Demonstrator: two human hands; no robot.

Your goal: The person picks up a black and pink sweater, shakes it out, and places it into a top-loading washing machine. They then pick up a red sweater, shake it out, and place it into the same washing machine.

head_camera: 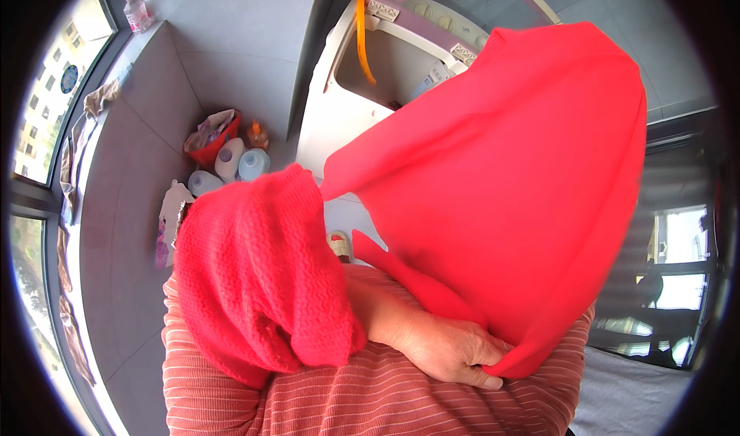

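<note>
My left hand [451, 346] comes out of a bunched, ribbed part of red knitwear [260, 274] wrapped around my left forearm. Its thumb and fingers pinch the lower edge of a large, smooth red knitted garment part [509, 176], close to my striped shirt [370, 401]. That part is spread up and to the right, raised in front of me, with a narrow flap hanging at its lower left. Whether the two red parts join is hidden. My right hand is out of sight; only the right upper sleeve shows beside the red fabric.
A white washing machine [324, 101] with its lid up and an orange strap [361, 31] stands ahead. Several plastic bottles [254, 164] and a red container [217, 147] sit in the left corner. Windows and a ledge with cloths [101, 98] line the left; dark glass [653, 199] is right.
</note>
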